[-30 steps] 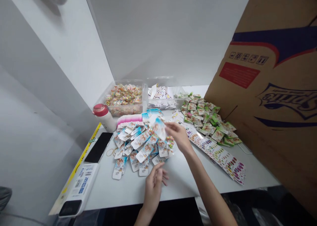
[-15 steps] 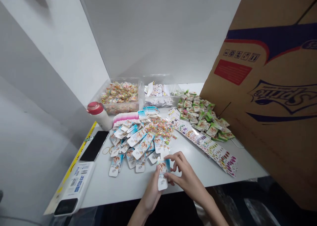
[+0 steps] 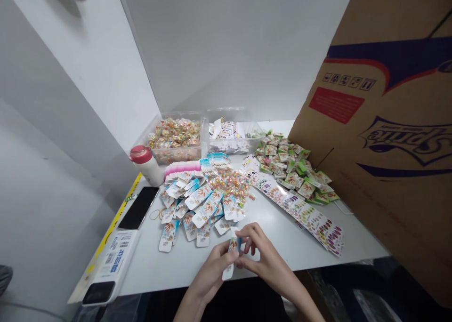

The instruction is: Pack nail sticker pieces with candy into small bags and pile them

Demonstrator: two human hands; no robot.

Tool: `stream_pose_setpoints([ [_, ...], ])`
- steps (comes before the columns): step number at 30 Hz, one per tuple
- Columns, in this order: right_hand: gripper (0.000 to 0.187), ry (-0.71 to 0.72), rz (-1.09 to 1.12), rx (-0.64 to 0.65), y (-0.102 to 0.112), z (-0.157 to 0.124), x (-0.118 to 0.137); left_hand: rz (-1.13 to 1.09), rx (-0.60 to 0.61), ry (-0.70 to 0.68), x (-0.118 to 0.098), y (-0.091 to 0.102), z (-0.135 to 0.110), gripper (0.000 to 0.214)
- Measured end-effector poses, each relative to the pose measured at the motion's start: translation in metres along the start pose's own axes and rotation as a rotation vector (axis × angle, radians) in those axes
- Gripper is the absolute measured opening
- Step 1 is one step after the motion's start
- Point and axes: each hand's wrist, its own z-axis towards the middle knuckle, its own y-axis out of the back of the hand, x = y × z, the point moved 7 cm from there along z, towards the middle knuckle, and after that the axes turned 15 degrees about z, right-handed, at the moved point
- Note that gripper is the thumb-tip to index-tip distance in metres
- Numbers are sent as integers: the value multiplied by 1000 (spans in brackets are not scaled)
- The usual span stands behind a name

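Observation:
Near the table's front edge, my left hand (image 3: 213, 270) is closed round a small white-and-blue printed carton (image 3: 231, 247), its thumb lying across the front. The carton stands tilted, narrow side partly toward me. My right hand (image 3: 259, 249) pinches its upper right side, with fingertips at the top and thumb lower down. Beyond them lies a loose pile of similar flat cartons (image 3: 204, 210). Small clear packets of coloured beads (image 3: 233, 184) are heaped just behind that pile.
Green-and-white filled boxes (image 3: 291, 169) are heaped by a big cardboard box (image 3: 381, 124) at right. Nail sticker sheets (image 3: 300, 211) lie before them. Two clear bins (image 3: 176, 155) (image 3: 229, 147) stand behind. At left are a bottle (image 3: 150, 169), a phone (image 3: 139, 208) and a white device (image 3: 112, 265).
The carton has turned from facing me to a more edge-on angle. My left thumb has moved across its front. The whole view has shifted slightly.

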Motion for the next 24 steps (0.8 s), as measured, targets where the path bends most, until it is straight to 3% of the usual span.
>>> stream_pose_setpoints([
  [5, 37, 30, 33, 5, -4, -2, -2, -97, -37, 22, 4, 1, 0, 58],
  [12, 13, -11, 174, 38, 5, 3, -2, 4, -20, 21, 7, 4, -1, 37],
  [15, 24, -80, 302, 105, 12, 8, -9, 164, 64, -69, -4, 0, -2, 37],
  [17, 29, -143, 394, 88, 16, 10, -19, 239, 45, -94, -9, 1, -4, 49],
  [20, 23, -211, 541, 7, 19, 12, -32, 340, -24, -132, -13, 1, -6, 71],
  [24, 40, -270, 673, -40, 12, 13, -39, 492, 14, -254, -25, -9, -11, 42],
])
